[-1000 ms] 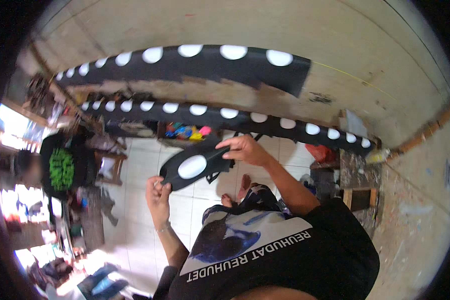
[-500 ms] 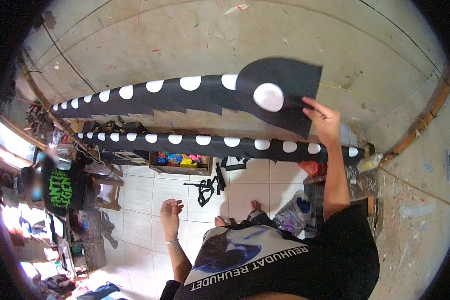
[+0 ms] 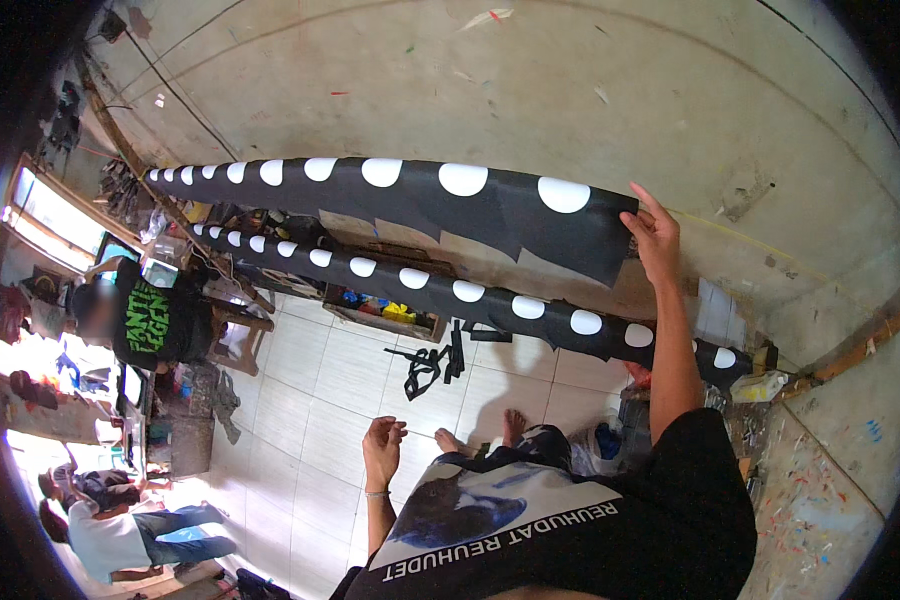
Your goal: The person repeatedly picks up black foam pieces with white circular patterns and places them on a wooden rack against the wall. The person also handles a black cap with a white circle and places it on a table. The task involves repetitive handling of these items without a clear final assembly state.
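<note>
Right hand [image 3: 637, 203], fingers parted, touches the black sheet [image 3: 578, 237] at its edge (left hand [image 3: 383, 445], slack, below).

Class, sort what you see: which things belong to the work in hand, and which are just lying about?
In the work:
upper row of black pieces with white dots, its end at the right hand
probably the matching lower row

Apparently just lying about:
black straps on the tiled floor
wooden box of colourful items
</note>
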Demonstrator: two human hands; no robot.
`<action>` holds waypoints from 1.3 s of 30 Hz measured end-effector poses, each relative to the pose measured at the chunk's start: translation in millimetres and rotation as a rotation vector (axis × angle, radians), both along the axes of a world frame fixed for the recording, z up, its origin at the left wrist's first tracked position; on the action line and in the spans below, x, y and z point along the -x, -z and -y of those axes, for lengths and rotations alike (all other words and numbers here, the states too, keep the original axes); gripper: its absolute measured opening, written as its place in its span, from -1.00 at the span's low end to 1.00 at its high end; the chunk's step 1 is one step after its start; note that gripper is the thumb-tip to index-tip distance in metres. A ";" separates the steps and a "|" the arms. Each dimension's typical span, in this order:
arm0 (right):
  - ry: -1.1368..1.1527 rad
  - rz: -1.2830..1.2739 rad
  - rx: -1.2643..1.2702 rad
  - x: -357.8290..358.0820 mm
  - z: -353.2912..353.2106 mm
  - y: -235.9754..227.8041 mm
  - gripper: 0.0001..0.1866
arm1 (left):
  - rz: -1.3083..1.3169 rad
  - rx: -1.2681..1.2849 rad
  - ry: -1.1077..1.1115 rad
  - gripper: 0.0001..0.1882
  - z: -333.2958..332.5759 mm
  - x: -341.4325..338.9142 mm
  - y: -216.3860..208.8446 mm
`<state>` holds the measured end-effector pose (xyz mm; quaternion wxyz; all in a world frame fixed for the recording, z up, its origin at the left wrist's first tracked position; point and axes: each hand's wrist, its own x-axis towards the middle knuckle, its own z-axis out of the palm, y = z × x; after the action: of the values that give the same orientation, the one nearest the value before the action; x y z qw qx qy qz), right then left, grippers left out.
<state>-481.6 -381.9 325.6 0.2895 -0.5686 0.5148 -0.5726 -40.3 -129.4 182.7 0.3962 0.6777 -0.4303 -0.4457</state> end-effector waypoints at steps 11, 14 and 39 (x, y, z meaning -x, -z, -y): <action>0.659 -0.593 0.160 -8.1 -32.1 47.0 -0.65 | 0.024 -0.050 -0.013 -0.83 -10.0 -46.4 31.7; 0.773 0.050 0.307 -67.4 -55.0 96.7 -0.65 | 0.185 -0.180 -0.140 -0.73 -46.6 -81.5 75.9; -1.118 -0.929 -1.269 -879.4 -152.8 444.8 -0.91 | -0.808 -0.256 -1.952 -0.74 -382.4 -395.8 225.8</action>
<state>397.8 -229.1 -119.2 0.5413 -0.6390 0.4466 0.3149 355.5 253.0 -43.1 0.6213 0.5676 0.5132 -0.1688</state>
